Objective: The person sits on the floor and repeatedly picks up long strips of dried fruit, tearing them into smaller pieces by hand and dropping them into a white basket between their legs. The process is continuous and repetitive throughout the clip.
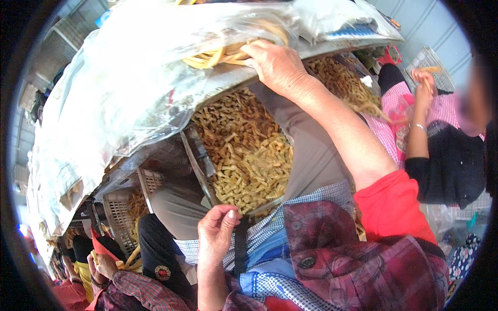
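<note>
My right hand (277,69) reaches to the table edge, its fingers closed on a bundle of long yellowish strips (212,57), perhaps a preserved vegetable. Part of the bundle lies under clear plastic sheeting (128,77) on the table. Low before my body, my left hand (216,232) is raised with thumb and fingertips close together; whether something small sits between them is unclear. Between my knees stands a container of short cut pieces (253,171), yellow-green near me and browner farther off. A dark strap (241,245) hangs just right of my left hand.
At right, a co-worker's hands (424,83) hold similar strips above another heap of cut pieces (342,81). Lower left, another person's hands (102,265) work near a perforated crate (120,217). A metal bar (196,167) runs beside my container.
</note>
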Available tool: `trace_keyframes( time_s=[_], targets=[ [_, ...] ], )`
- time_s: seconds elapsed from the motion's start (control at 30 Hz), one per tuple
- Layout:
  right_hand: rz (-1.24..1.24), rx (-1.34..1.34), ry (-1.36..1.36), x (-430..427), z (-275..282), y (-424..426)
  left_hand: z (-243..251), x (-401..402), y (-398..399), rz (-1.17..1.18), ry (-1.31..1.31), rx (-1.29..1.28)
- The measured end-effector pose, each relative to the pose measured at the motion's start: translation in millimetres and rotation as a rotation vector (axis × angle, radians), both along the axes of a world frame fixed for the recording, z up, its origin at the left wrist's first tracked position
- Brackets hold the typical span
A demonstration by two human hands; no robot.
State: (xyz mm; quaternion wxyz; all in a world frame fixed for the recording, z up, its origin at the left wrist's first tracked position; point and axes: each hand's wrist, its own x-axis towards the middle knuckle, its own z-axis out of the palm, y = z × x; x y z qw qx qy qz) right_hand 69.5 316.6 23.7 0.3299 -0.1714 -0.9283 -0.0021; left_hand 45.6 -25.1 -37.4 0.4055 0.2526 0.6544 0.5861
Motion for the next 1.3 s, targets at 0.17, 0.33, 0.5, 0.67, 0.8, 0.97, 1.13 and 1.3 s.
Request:
trace_keyframes(
  time_s=[0.17, 0.33, 0.5, 0.67, 0.8, 0.97, 1.13, 1.3],
  targets=[
    [0.136, 0.339, -0.047, -53.4, -4.0, 5.9, -0.7, 0.4, 2.0, -0.017, -0.009, 0.003],
    [0.045, -0.133, 0.07, -81.7, 41.4, 13.6, -2.5, -2.9, -5.7, 0.019, -0.007, 0.001],
    [0.201, -0.204, -0.139, -70.7, 58.1, 10.6, 5.4, -10.7, 11.1, -0.059, 0.03, 0.003],
    [0.23, 0.175, -0.583, -64.5, 41.5, -13.5, 30.4, -17.1, 34.9, -0.103, 0.088, 0.101],
    [0.069, 0.214, -0.451, -68.1, 37.7, -10.5, 29.7, -14.2, 29.9, -0.127, 0.092, 0.074],
    [0.088, 0.041, -0.438, -30.1, 73.9, -60.8, 52.5, -54.2, 57.9, 0.029, 0.098, 0.242],
    [0.476, 0.201, -0.36, 95.3, 78.3, -139.1, 81.1, -92.4, 144.4, 0.079, -0.401, 0.25],
    [1.583, -1.264, -0.423, 200.7, 80.4, -193.1, 94.3, -94.6, 219.1, 0.184, -0.721, 0.366]
  ],
)
